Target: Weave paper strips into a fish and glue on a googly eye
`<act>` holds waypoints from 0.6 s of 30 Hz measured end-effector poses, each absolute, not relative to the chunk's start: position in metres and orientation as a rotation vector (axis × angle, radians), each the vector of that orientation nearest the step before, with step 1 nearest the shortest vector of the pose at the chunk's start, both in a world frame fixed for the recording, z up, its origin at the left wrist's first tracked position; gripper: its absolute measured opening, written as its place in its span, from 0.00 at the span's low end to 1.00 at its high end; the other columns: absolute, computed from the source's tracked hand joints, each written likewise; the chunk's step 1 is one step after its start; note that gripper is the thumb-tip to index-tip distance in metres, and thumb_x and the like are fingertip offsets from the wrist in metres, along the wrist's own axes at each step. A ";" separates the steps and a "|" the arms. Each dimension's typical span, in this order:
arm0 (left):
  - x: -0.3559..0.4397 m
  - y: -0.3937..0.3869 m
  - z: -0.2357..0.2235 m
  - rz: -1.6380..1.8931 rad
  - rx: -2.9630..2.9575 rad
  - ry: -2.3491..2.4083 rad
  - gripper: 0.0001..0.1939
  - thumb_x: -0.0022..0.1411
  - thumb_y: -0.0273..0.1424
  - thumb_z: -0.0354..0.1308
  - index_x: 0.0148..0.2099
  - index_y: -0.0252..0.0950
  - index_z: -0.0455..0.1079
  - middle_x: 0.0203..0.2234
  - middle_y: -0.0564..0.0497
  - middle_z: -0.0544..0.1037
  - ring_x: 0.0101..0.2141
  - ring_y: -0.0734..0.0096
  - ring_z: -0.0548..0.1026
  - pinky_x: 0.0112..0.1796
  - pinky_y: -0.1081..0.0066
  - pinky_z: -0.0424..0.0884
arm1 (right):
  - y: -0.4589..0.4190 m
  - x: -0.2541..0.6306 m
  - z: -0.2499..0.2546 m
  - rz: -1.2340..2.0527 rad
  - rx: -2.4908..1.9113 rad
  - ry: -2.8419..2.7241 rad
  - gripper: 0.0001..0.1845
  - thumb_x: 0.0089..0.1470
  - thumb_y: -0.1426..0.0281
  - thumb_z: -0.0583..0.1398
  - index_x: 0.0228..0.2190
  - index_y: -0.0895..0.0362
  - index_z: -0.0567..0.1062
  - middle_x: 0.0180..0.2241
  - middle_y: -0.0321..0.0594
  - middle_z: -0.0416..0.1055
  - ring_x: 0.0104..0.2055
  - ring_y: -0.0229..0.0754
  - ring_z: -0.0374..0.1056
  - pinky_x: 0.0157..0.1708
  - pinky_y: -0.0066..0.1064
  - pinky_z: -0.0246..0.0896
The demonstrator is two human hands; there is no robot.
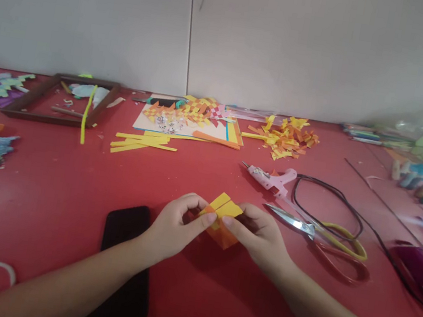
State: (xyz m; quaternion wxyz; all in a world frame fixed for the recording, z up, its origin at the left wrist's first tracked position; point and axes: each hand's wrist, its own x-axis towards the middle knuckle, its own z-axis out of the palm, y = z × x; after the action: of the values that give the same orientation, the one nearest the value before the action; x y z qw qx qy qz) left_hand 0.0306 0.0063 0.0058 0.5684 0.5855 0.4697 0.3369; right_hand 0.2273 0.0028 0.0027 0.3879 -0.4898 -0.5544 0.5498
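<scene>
Between my two hands is a small piece of woven yellow and orange paper strips [224,234], held just above the red table. My left hand [181,223] pinches its left side, thumb on top. My right hand [259,236] pinches the right side in the same way. Yellow strip ends stick up at the far side, and orange shows at the near corner. The fingers under the paper are hidden. A black phone [126,225] lies beneath and beside my left forearm.
Right of my hands lie scissors [329,241] and a pink glue gun [272,180] with a looping black cord. Yellow strips [142,142], woven paper pieces [194,113] and a pile of paper scraps [289,136] are farther back. A brown tray [47,118] stands at back left.
</scene>
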 end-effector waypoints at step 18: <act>0.028 0.007 0.011 0.842 1.523 0.976 0.09 0.62 0.36 0.60 0.36 0.36 0.75 0.32 0.50 0.74 0.34 0.67 0.72 0.37 0.67 0.68 | 0.002 0.230 0.005 1.484 -1.146 -1.504 0.15 0.52 0.56 0.66 0.29 0.56 0.76 0.29 0.39 0.75 0.30 0.39 0.70 0.32 0.31 0.68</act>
State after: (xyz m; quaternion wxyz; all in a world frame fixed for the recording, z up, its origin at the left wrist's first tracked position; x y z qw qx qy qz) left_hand 0.0276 0.0067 0.0105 0.5420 0.6414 0.4111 0.3547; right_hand 0.2300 0.0018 0.0053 0.3605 -0.4446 -0.5836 0.5760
